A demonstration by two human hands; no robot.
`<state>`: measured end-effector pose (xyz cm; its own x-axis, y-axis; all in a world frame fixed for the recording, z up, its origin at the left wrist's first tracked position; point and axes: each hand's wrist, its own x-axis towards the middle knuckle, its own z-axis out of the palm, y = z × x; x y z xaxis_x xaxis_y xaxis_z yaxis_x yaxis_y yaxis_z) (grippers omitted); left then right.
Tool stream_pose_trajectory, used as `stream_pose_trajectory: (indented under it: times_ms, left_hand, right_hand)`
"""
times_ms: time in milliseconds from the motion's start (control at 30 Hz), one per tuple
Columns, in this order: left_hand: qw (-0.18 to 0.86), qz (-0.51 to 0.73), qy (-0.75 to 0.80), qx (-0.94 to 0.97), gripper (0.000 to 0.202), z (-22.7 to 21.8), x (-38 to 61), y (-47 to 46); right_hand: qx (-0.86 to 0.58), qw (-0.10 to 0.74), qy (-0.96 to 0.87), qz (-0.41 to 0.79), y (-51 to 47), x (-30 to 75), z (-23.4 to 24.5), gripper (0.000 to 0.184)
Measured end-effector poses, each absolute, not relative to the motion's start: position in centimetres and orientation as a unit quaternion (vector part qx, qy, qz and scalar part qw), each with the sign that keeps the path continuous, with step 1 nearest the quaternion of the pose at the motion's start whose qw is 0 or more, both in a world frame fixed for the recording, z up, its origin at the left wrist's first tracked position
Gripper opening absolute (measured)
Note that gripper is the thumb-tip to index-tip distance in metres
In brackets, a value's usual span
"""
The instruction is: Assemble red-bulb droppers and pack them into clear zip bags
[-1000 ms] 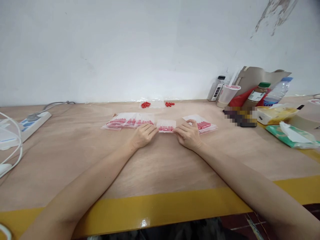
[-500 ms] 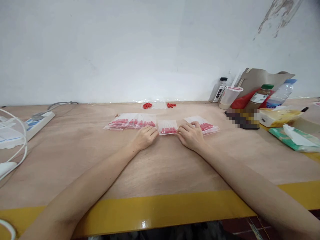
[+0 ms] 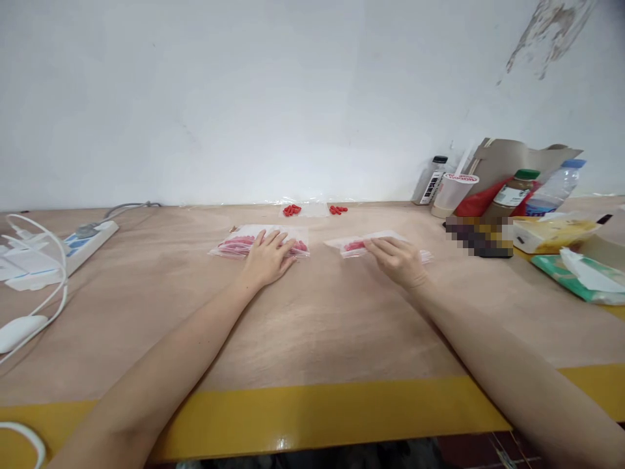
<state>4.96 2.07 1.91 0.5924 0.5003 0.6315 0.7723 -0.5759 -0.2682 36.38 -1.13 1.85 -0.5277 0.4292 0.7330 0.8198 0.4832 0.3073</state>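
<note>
On the left pile of small clear bags (image 3: 229, 246), which hold red capsule-like pieces, my left hand (image 3: 268, 257) lies with its fingers spread. To the right, my right hand (image 3: 398, 257) pinches a clear bag of red pieces (image 3: 349, 246) by its right side. This bag lies over or just at the right pile of bags (image 3: 426, 256), mostly covered by the hand. Farther back, loose red pieces (image 3: 291, 210) form one small heap, and more red pieces (image 3: 338, 210) lie to their right, with a clear empty-looking bag (image 3: 314, 209) between them.
A power strip (image 3: 92, 247) with white cables is at the left. Along the right stand a dark-capped bottle (image 3: 430, 182), a plastic cup (image 3: 454, 194), a green-capped bottle (image 3: 512, 194) and a water bottle (image 3: 561, 185). Tissue packs (image 3: 556, 233) lie nearer. A white wall backs the table (image 3: 312, 326).
The bag from the middle has moved right, in my right hand, to the right pile. My left hand has let go of it and shifted left onto the left pile, fingers spreading.
</note>
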Motion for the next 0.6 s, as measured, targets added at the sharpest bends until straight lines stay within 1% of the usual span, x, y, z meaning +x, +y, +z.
stream_pose_trajectory:
  times_ms: [67,167,300,400,500,600]
  left_hand:
    - [0.259,-0.243,-0.388,-0.85,0.033,1.6,4.6,2.4]
    - [0.239,-0.234,-0.4,-0.853,0.028,1.3,4.5,2.7]
    - [0.227,-0.224,-0.397,-0.861,0.026,1.5,4.6,3.1]
    - [0.215,-0.219,-0.364,-0.879,0.027,1.6,4.7,3.4]
    - [0.19,-0.239,-0.317,-0.898,0.028,1.4,5.5,3.2]
    - [0.147,-0.266,-0.293,-0.907,0.028,0.9,7.2,2.3]
  right_hand:
    - [-0.412,0.303,-0.802,-0.309,-0.6,38.1,1.8,0.027]
    - [-0.434,0.298,-0.816,-0.239,-0.1,39.9,1.1,0.025]
    - [-0.445,0.252,-0.847,-0.147,0.4,40.0,0.2,0.02]
    - [-0.502,0.224,-0.823,-0.143,0.4,39.1,0.0,0.019]
    - [-0.552,0.202,-0.794,-0.156,0.1,38.4,0.4,0.019]
    - [-0.581,0.182,-0.773,-0.177,-0.7,37.8,1.0,0.014]
